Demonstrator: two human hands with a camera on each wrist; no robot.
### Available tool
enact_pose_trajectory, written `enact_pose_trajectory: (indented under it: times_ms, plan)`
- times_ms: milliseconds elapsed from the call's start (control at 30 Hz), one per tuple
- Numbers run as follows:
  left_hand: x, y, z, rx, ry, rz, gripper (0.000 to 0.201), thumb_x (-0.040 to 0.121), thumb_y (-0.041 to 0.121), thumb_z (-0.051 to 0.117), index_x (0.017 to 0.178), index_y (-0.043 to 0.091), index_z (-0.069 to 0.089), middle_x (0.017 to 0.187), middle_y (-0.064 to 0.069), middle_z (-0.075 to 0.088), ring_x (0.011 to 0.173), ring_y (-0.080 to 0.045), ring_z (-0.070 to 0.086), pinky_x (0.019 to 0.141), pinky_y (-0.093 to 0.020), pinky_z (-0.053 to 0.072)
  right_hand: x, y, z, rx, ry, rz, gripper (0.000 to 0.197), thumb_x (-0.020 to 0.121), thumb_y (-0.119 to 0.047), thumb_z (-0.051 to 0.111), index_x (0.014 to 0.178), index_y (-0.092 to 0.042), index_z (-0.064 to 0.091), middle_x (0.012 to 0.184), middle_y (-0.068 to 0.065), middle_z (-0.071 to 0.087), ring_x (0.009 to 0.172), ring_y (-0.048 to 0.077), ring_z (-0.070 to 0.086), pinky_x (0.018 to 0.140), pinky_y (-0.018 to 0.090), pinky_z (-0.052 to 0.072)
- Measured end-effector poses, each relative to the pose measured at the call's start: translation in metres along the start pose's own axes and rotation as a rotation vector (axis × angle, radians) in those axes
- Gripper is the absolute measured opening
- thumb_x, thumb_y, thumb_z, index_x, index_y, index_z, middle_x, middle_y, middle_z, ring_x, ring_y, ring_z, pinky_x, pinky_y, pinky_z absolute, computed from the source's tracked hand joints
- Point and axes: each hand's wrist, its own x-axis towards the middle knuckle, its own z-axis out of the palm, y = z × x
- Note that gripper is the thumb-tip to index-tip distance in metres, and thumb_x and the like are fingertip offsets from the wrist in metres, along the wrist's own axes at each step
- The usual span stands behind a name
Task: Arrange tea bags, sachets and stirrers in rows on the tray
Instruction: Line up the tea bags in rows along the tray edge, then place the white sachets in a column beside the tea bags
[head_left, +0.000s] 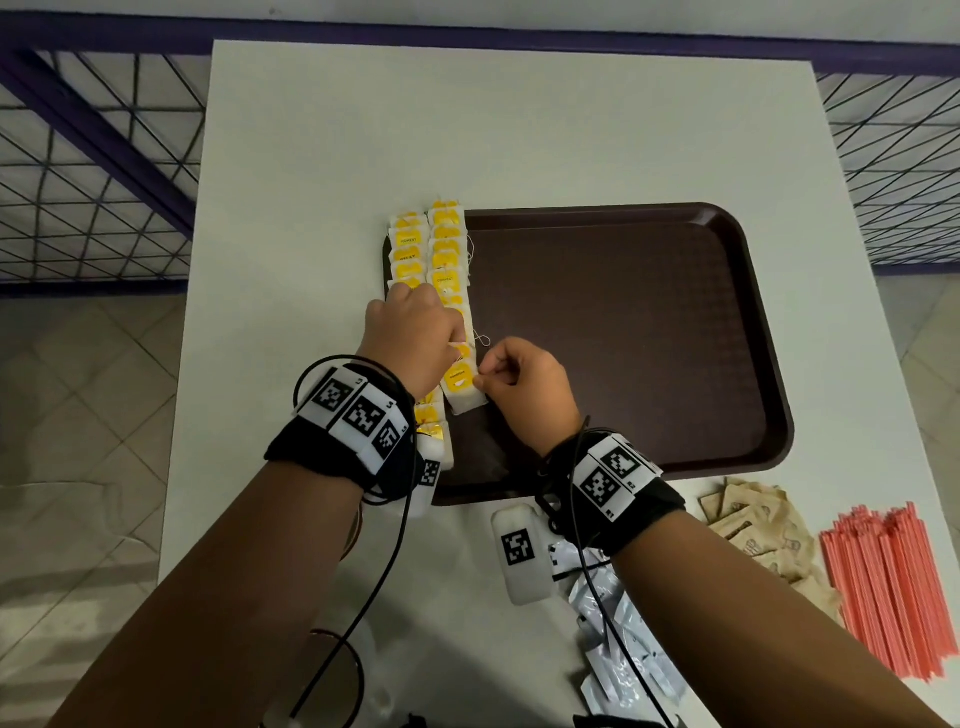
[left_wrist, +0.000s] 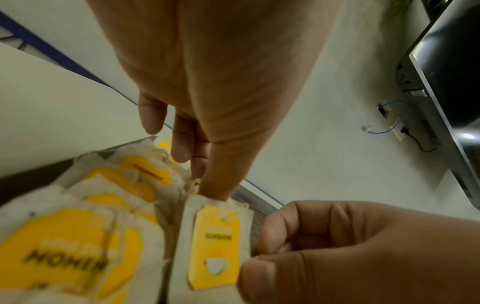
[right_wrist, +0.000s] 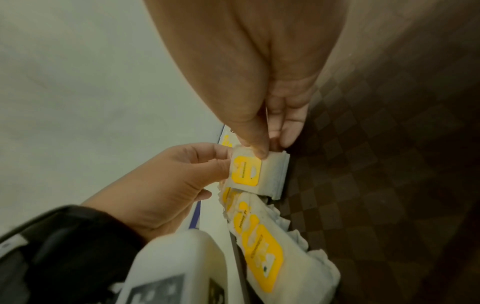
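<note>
Head: left hand (head_left: 410, 338) and right hand (head_left: 524, 384) meet over the brown tray's (head_left: 623, 332) left edge on the counter (head_left: 519, 130), by two tea bag rows (head_left: 441, 249).
Left wrist: thumb presses the bag's top.
Right wrist: grip pinches the yellow-tagged tea bag (right_wrist: 257, 174).

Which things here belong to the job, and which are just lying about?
For the job: tray; tea bags in two rows at its left edge; the tea bag both the left hand and right hand pinch; brown sachets, silver sachets, red stirrers.

Lying about: tagged white block; cables.
</note>
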Motion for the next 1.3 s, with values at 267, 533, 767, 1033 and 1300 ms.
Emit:
enact_pose_trajectory:
  times_ms: [267, 533, 767, 1033, 1300]
  plan:
    - [0.002, -0.004, -0.001, -0.035, 0.016, -0.01, 0.013, 0.092, 0.032, 0.053, 0.095, 0.03, 0.066, 0.103, 0.004, 0.059, 0.108, -0.024, 0.047, 0.086, -0.04, 0.032, -0.002, 0.003, 0.002, -0.017, 0.02, 0.046, 0.01, 0.076, -0.005, 0.068, 0.075, -0.013, 0.061, 0.07, -0.005, 0.058, 0.062, 0.005, 0.053, 0.065, 0.016, 0.047]
    - [0.004, -0.005, -0.001, -0.077, 0.064, 0.019, 0.015, 0.091, 0.027, 0.054, 0.097, 0.033, 0.065, 0.099, 0.009, 0.063, 0.104, -0.021, 0.049, 0.086, -0.041, 0.03, -0.002, 0.002, 0.0, -0.011, -0.004, 0.004, 0.008, 0.077, -0.004, 0.068, 0.083, -0.008, 0.066, 0.079, 0.001, 0.065, 0.068, 0.008, 0.057, 0.07, 0.016, 0.048]
    - [-0.005, -0.01, -0.002, -0.367, 0.289, 0.111, 0.023, 0.088, 0.014, 0.058, 0.105, 0.028, 0.066, 0.102, 0.005, 0.063, 0.096, -0.018, 0.057, 0.086, -0.038, 0.041, -0.003, 0.005, -0.005, -0.035, -0.053, -0.001, 0.012, 0.076, -0.014, 0.074, 0.086, -0.016, 0.068, 0.093, 0.0, 0.067, 0.076, 0.008, 0.061, 0.072, 0.01, 0.048]
    - [-0.076, 0.014, 0.005, -0.742, 0.398, 0.158, 0.026, 0.084, 0.001, 0.059, 0.099, 0.021, 0.068, 0.099, 0.011, 0.06, 0.079, -0.004, 0.057, 0.074, -0.005, 0.04, -0.033, 0.002, -0.046, -0.139, -0.054, -0.169, 0.022, 0.078, -0.007, 0.068, 0.095, -0.022, 0.069, 0.092, 0.0, 0.063, 0.074, 0.014, 0.058, 0.072, 0.005, 0.041]
    - [-0.155, 0.058, 0.067, -0.706, -0.09, 0.241, 0.024, 0.082, 0.025, 0.062, 0.105, 0.018, 0.067, 0.098, 0.011, 0.056, 0.09, -0.005, 0.055, 0.074, 0.0, 0.034, -0.126, 0.058, -0.142, -0.4, -0.331, -0.049, 0.027, 0.075, -0.012, 0.074, 0.096, -0.026, 0.066, 0.092, -0.011, 0.062, 0.068, 0.0, 0.057, 0.063, 0.004, 0.04]
